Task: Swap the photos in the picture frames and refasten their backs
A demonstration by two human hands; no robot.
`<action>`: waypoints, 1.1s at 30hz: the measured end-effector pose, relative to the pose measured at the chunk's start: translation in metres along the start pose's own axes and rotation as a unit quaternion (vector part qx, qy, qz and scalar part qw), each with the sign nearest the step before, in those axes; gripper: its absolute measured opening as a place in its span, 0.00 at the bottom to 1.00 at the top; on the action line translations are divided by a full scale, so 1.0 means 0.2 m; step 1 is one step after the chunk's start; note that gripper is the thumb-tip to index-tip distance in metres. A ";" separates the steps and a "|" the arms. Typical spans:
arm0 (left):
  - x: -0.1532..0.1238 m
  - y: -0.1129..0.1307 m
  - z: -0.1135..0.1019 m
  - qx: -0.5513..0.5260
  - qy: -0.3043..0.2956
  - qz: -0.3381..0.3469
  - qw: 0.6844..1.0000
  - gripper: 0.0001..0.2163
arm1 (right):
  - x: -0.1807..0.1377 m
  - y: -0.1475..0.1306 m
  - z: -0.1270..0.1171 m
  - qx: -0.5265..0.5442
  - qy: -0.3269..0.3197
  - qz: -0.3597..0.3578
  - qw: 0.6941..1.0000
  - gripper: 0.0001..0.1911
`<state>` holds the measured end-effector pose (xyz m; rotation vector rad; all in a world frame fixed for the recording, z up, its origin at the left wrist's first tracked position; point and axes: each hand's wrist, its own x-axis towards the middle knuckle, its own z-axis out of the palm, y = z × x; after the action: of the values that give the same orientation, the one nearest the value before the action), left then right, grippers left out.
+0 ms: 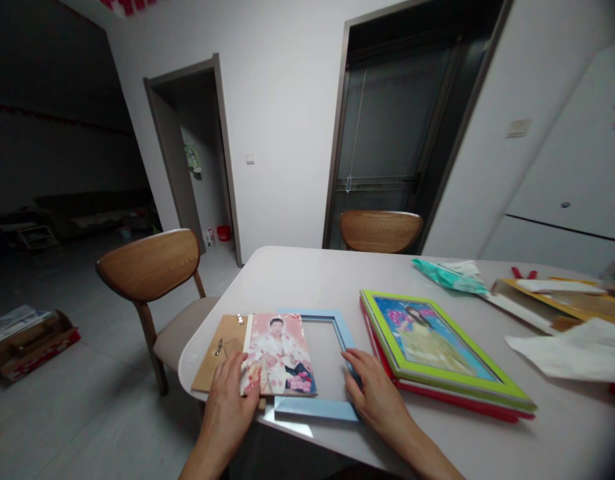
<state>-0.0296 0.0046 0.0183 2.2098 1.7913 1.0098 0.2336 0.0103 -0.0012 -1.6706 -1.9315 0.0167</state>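
A printed photo (280, 350) of a seated person lies at the table's front left corner, over part of a light blue picture frame (317, 408). Under the photo's left side is a brown backing board (212, 363) with small metal clips. My left hand (230, 400) holds the photo's lower left edge, thumb on its face and fingers over the board. On the frame's right side, my right hand (370, 387) has its fingers curled round the bar. Through the frame's opening the white tabletop shows. Right of it sits a green-framed picture (432, 340) on top of a red frame (452, 404).
Toward the right of the white table (307, 273) lie a teal wrapper (450, 275), white paper (570, 350) and a yellow envelope (587, 303). Two wooden chairs (152, 263) stand at the left and far side. A cardboard box (32, 347) rests on the floor.
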 end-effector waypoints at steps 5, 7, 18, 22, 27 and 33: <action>-0.01 0.04 0.03 0.022 -0.056 0.058 0.997 0.20 | 0.04 -0.10 -0.06 0.048 -0.035 0.008 0.998 0.21; -0.01 0.06 0.03 0.037 -0.083 0.064 0.994 0.21 | 0.07 -0.15 -0.07 0.098 -0.066 0.019 0.993 0.22; 0.02 0.13 0.08 0.075 -0.126 0.078 0.986 0.26 | 0.21 -0.36 0.05 0.310 -0.120 0.056 0.942 0.18; 0.07 0.11 0.05 0.021 -0.078 0.077 0.994 0.23 | 0.18 -0.40 0.01 0.454 -0.098 0.097 0.880 0.22; 0.11 0.18 -0.07 -0.209 0.087 -0.060 0.972 0.15 | 0.15 -0.39 -0.02 0.565 -0.090 0.211 0.792 0.21; 0.03 0.39 0.05 -0.555 0.007 -0.161 0.816 0.18 | 0.14 -0.39 -0.03 0.631 -0.072 0.237 0.736 0.20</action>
<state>0.0410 -0.0093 0.0510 1.1212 1.0053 1.4391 0.1646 0.0178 0.0445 -1.0608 -0.9470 1.3573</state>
